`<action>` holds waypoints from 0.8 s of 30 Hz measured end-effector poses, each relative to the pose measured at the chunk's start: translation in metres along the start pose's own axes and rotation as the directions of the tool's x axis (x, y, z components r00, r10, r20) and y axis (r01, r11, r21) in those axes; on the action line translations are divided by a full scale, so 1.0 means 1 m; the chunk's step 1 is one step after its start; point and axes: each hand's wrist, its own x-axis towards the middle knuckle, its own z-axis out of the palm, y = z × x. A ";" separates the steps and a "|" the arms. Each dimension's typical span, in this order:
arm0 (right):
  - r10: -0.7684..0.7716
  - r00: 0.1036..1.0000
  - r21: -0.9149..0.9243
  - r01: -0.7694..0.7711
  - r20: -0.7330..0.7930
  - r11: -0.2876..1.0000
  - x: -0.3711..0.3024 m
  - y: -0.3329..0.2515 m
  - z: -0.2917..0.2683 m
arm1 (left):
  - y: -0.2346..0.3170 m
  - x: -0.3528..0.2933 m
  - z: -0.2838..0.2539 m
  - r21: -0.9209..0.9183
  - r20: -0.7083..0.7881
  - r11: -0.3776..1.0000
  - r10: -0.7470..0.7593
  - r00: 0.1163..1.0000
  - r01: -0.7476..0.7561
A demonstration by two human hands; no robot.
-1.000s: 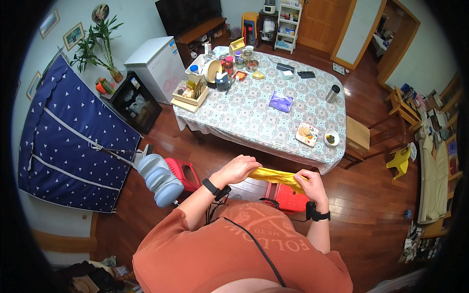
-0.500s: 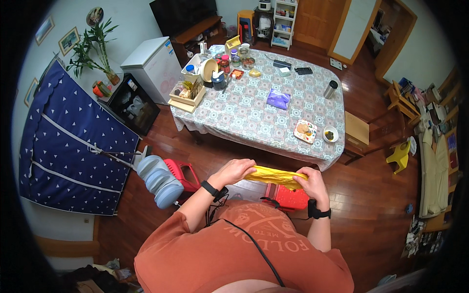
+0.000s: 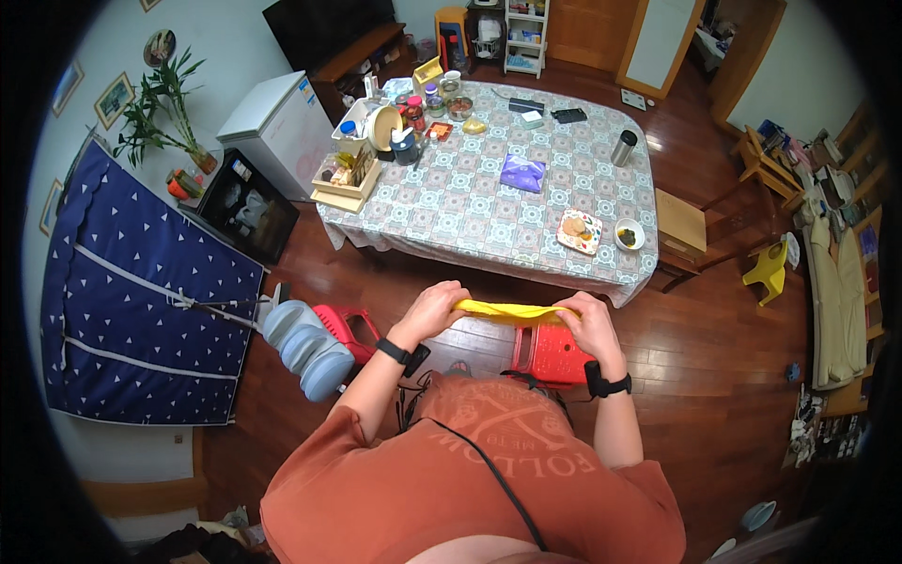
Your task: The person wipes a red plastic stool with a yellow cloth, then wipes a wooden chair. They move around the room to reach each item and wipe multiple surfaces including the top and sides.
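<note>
The left hand [image 3: 434,305] and right hand [image 3: 584,320] each pinch one end of a yellow cloth [image 3: 512,309] — both grips closed on it; the cloth hangs taut between them in front of the chest, its long axis running left to right, above a red stool [image 3: 550,350] and short of the tabletop [image 3: 489,202]; neither hand is nearer.
</note>
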 end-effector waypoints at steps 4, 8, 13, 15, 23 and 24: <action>0.151 0.986 -0.010 -0.151 0.075 0.989 -0.002 0.008 -0.001 | -0.003 -0.002 0.001 -0.291 -0.053 0.934 -0.231 0.971 0.206; 0.103 0.994 0.068 -0.100 -0.042 0.993 -0.010 0.017 0.001 | -0.003 -0.006 -0.002 -0.404 -0.005 0.897 -0.197 0.980 0.178; 0.138 0.990 0.052 -0.138 0.004 0.989 -0.013 0.017 -0.010 | -0.010 -0.003 -0.006 -0.361 0.041 0.905 -0.224 0.974 0.223; 0.207 0.977 0.077 -0.203 -0.046 0.976 -0.016 0.014 -0.014 | -0.008 -0.003 -0.005 -0.497 0.029 0.834 -0.260 0.965 0.239; 0.412 0.911 0.469 -0.373 0.020 0.801 -0.035 0.033 -0.008 | 0.013 0.000 -0.026 -0.448 -0.039 0.874 -0.229 0.973 0.187; 0.427 0.904 0.559 -0.361 0.013 0.746 -0.039 0.037 -0.007 | 0.016 0.000 -0.028 -0.412 -0.052 0.897 -0.201 0.978 0.162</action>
